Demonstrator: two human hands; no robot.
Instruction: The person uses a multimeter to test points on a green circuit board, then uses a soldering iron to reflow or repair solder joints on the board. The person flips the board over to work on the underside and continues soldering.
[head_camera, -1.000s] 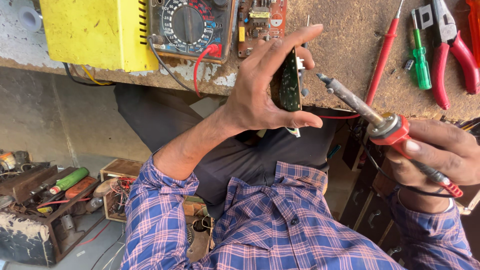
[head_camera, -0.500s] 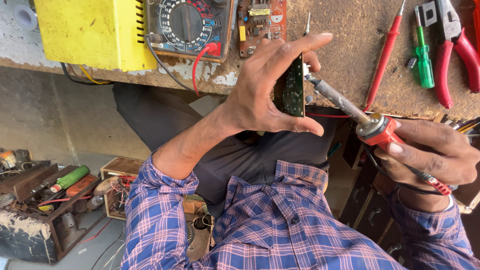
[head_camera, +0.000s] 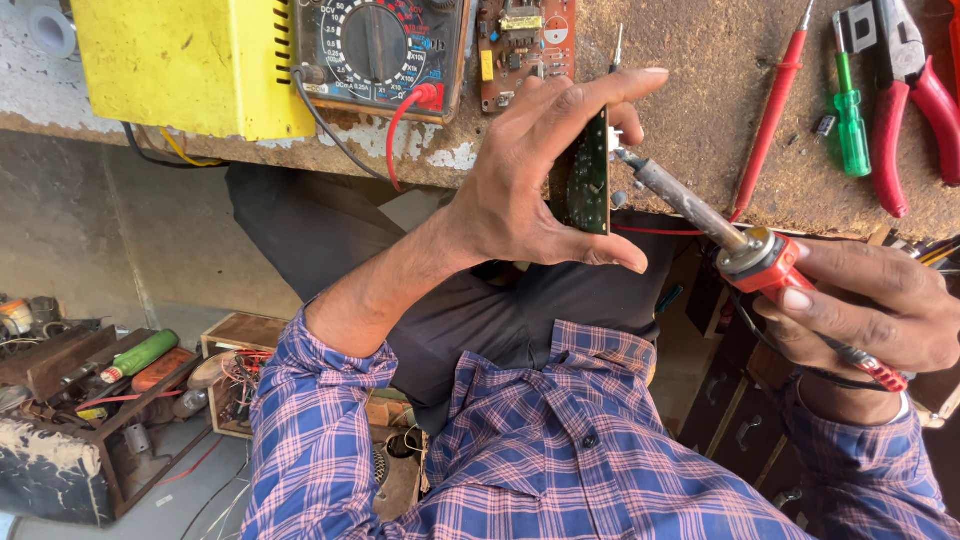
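Far left on the worn bench sits a yellow box (head_camera: 190, 60), and just right of it a dial multimeter (head_camera: 385, 45) with a red lead, then a small brown circuit board (head_camera: 525, 40). My left hand (head_camera: 530, 190) is clamped on a green circuit board (head_camera: 590, 175), held edge-on at the bench's near edge, thumb below and fingers above. My right hand (head_camera: 870, 310) is closed around a red-handled soldering iron (head_camera: 740, 240); its tip touches the board's right face. Further right lie a red screwdriver (head_camera: 770, 110), a green screwdriver (head_camera: 850, 110) and red-handled pliers (head_camera: 910, 90).
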